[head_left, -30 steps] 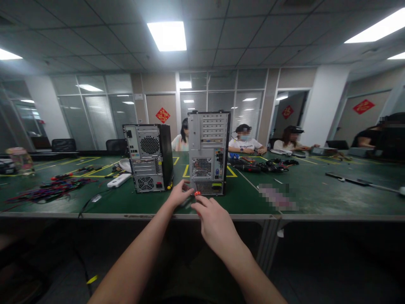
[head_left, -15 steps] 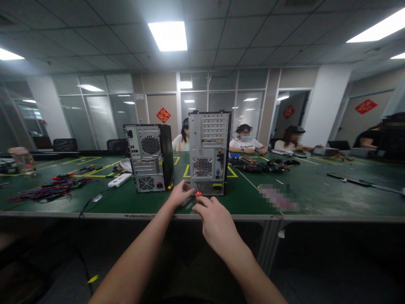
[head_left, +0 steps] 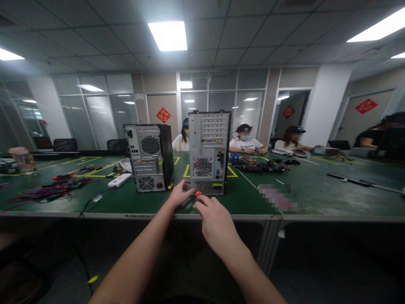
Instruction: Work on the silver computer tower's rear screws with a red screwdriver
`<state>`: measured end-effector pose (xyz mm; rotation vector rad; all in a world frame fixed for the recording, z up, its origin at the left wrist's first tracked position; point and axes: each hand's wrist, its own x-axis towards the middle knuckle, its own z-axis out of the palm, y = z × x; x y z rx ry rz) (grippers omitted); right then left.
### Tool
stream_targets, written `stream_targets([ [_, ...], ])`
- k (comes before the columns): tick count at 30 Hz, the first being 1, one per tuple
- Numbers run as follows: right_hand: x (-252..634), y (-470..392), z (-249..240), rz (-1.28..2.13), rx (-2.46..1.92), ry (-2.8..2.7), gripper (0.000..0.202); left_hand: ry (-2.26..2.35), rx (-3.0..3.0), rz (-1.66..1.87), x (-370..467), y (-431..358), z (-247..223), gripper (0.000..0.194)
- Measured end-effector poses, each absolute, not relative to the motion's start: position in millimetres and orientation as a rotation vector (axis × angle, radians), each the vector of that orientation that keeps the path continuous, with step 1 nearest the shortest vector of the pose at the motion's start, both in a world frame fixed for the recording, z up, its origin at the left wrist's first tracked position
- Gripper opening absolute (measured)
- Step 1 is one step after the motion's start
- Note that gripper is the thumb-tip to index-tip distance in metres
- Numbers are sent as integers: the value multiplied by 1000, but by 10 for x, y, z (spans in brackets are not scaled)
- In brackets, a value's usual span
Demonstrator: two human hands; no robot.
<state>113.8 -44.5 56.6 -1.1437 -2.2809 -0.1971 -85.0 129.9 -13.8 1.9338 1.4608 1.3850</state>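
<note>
A grey computer tower (head_left: 205, 154) stands upright before me, its back panel with slots, ports and a vent facing me. In my right hand (head_left: 217, 219) is a screwdriver (head_left: 198, 193) with a red handle. Its thin shaft points up at the lower left part of the panel; whether the tip sits in a screw is too small to tell. Beside that spot, at the tower's lower left edge, is my left hand (head_left: 181, 194). Its thumb and fingers are apart and curved toward the case, with the fingertips at or near the metal.
A second, black-sided tower (head_left: 148, 160) stands to the left. Near it lie a white power strip (head_left: 120, 180) and a bundle of coloured cables (head_left: 57, 188). Black cables (head_left: 262, 164) lie behind on the right. Several people sit across the green table (head_left: 322, 198).
Almost nothing differs. Both hands keep their places at the lower left of the tower, and the screwdriver's red handle has shifted only very slightly.
</note>
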Motion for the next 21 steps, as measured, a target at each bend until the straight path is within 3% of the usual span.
stream_targets([
  [8, 1111, -452, 632, 76, -1147, -2054, 25, 1457, 1942, 1396, -854, 1295, -136, 38],
  [16, 1150, -444, 563, -200, -1125, -2256, 39, 1472, 1932, 1408, -845, 1296, -137, 41],
  [21, 1120, -430, 603, 10, -1150, -2061, 29, 1450, 1947, 1389, -849, 1289, -133, 40],
])
